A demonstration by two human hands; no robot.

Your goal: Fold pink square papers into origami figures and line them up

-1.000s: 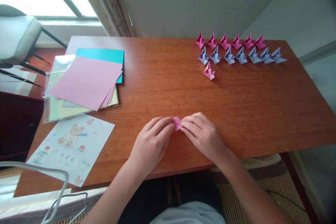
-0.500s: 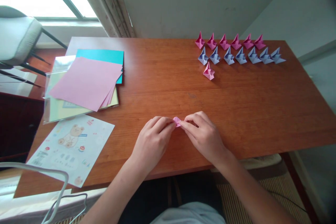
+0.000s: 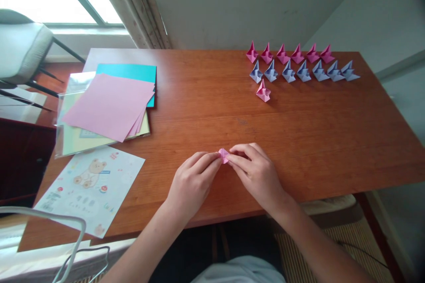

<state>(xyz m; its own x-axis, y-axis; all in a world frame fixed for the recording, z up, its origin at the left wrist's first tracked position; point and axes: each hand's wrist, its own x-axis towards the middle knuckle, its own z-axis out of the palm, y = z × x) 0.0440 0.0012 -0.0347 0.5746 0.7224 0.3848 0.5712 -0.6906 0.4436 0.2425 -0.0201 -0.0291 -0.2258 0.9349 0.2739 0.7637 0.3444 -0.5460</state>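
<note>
A small folded pink paper (image 3: 223, 155) is held between my two hands, just above the near part of the wooden table (image 3: 199, 115). My left hand (image 3: 195, 181) pinches its left side between thumb and fingers. On its right side, my right hand (image 3: 257, 177) grips it with thumb and forefinger. Fingertips cover both ends of the paper, so only its middle shows. Beyond my hands stands a single light-pink origami figure (image 3: 263, 92), pointed at the top.
At the back right are a row of dark-pink origami figures (image 3: 283, 55) and a row of blue-grey ones (image 3: 288, 73). Pink sheets (image 3: 109, 104) lie over a turquoise sheet (image 3: 133, 70) and a plastic packet at left. A bear-printed sheet (image 3: 93, 190) lies nearer, beside a white tube (image 3: 49, 213).
Both hands keep hold of the pink paper. My fingers have shifted slightly around it, and more of its middle shows. The whole view has moved a touch.
</note>
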